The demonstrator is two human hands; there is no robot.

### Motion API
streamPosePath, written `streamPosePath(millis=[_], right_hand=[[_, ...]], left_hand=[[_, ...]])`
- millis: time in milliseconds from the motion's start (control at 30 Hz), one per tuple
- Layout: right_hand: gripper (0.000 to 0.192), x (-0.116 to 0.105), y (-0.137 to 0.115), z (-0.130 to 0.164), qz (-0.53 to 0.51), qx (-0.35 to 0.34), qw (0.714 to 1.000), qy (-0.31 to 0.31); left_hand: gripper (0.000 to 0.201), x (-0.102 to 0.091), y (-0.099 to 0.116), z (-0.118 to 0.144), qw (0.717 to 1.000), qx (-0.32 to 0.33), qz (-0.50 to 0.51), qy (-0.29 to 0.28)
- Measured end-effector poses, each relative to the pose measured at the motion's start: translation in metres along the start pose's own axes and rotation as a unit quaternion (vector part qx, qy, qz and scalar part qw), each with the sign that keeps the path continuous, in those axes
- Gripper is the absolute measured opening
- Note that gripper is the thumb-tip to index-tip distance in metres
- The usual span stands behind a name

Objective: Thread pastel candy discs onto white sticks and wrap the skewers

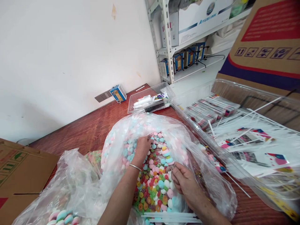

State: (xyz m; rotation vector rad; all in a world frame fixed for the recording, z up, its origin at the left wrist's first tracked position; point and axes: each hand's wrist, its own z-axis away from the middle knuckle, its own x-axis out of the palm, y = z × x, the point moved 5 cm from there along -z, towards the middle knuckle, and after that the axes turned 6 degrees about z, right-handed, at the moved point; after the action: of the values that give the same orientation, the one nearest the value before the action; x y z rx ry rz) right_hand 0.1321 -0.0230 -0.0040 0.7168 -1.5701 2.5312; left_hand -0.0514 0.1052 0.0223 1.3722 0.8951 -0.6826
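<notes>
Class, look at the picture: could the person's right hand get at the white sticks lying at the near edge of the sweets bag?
Probably yes: the right hand sits just above the white sticks, with nothing covering them.

The bag (187, 147) around the candies (154, 184) is thin, clear, crinkled plastic with a glossy sheen; the candies look matt and sugar-dusted. The table (93, 128) is reddish wood, smooth with a low gloss. The tray (246, 93) is clear hard plastic, the box (21, 168) matt brown cardboard, the shelf (167, 37) painted metal
</notes>
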Motion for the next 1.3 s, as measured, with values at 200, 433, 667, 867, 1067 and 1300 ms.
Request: streamPosePath(millis=[200,433,667,867,1067,1300], right_hand=[[0.042,0.003,-0.002,0.001,0.006,0.01,1.0,-0.013],[0.042,-0.002,0.002,-0.003,0.033,-0.035,0.999,0.002],[0.028,0.0,-0.03,0.01,0.163,-0.184,0.968,0.05],[0.026,0.01,-0.034,0.02,0.218,-0.183,0.957,0.05],[0.023,0.014,-0.029,0.022,0.249,-0.158,0.955,0.036],[0.029,0.013,-0.035,0.05,0.407,-0.162,0.898,-0.03]], left_hand=[[0.016,0.0,0.004,0.004,1.0,0.009,0.0,0.017],[0.014,-0.014,0.019,0.027,0.993,0.031,0.1,0.063],[0.036,-0.012,0.046,0.107,0.811,-0.065,0.577,-0.073],[0.034,-0.002,0.055,0.154,0.741,-0.116,0.655,-0.092],[0.034,-0.003,0.049,0.162,0.75,-0.136,0.647,-0.022],[0.037,-0.016,0.027,0.153,0.75,-0.15,0.639,0.083]])
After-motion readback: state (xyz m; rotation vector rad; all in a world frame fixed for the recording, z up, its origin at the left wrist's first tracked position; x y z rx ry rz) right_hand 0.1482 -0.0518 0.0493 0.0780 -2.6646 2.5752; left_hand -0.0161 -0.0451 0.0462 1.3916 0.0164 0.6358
